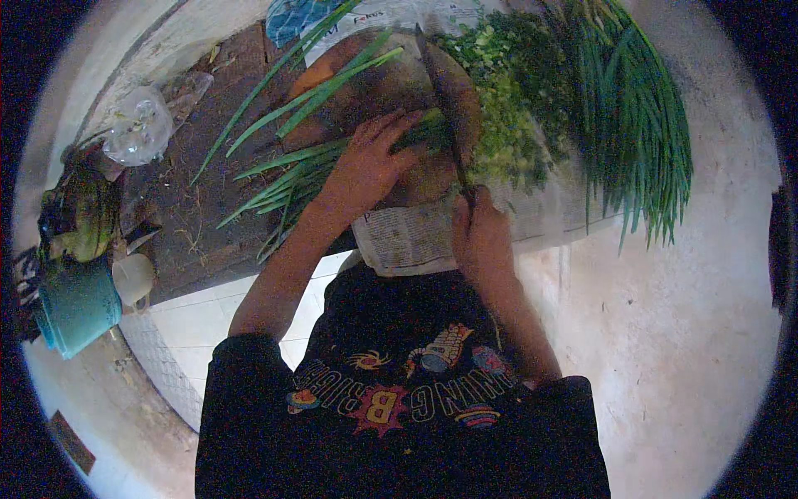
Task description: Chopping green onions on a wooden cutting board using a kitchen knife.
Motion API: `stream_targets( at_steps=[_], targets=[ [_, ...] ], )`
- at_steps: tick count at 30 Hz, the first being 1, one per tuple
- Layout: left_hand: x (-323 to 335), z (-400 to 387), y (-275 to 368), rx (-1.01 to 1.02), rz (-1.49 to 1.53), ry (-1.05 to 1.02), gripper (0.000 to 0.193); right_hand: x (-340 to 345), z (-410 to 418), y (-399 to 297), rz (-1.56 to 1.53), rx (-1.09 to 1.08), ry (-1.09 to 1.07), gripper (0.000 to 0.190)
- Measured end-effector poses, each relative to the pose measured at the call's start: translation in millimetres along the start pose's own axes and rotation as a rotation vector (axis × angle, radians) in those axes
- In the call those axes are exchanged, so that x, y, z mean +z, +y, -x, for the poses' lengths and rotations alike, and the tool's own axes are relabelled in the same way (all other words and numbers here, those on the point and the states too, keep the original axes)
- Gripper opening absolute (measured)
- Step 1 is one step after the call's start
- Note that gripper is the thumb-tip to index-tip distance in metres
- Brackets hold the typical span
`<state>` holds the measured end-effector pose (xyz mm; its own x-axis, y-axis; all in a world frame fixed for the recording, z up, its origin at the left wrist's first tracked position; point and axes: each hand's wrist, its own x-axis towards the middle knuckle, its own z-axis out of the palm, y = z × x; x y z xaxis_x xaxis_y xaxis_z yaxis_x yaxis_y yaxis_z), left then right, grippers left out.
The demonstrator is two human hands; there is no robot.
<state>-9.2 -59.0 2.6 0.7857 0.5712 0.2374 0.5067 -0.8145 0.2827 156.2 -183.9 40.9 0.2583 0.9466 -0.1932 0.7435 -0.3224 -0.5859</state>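
My left hand (377, 153) presses a bunch of green onions (427, 125) onto a round wooden chopping board (430, 178). Long leaves (293, 178) of the bunch fan out to the left from beneath it. In my right hand (483, 234) is the handle of a knife (446, 103). Its long dark blade points away from me across the board, beside the cut end of the bunch. Chopped green onion (511, 106) lies heaped right of the blade. Newspaper (408, 243) is spread under the board and the heap.
Whole green onions (636, 125) hang over the table's right edge. On the brown wooden tabletop (206, 243) lie root scraps and a clear plastic bag (140, 125). A pale cup (133, 279) and a teal plastic item (81, 305) are at far left. A blue bag (299, 19) sits behind the board.
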Motion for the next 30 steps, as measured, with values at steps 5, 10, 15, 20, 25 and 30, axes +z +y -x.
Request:
stream_targets(
  at_steps=[5,10,15,20,25,30],
  targets=[
    [6,-1,0,0.016,-0.006,0.034,0.036,1,1,-3,-0.023,0.020,-0.001,0.030],
    [2,-2,2,0.040,-0.084,0.027,0.038,-14,-4,6,-0.089,0.026,0.023,0.022],
    [2,-4,6,-0.028,-0.014,0.039,0.042,-20,-6,8,-0.071,-0.020,0.040,0.026],
    [10,4,-1,0.002,0.042,0.051,0.039,-10,-1,2,-0.052,0.028,0.016,0.023],
    [8,3,1,-0.048,0.222,0.096,0.040,3,5,-3,-0.074,0.059,0.007,0.025],
    [4,1,0,0.005,0.037,0.048,0.039,-23,-4,6,-0.080,0.012,0.014,0.027]
  ],
)
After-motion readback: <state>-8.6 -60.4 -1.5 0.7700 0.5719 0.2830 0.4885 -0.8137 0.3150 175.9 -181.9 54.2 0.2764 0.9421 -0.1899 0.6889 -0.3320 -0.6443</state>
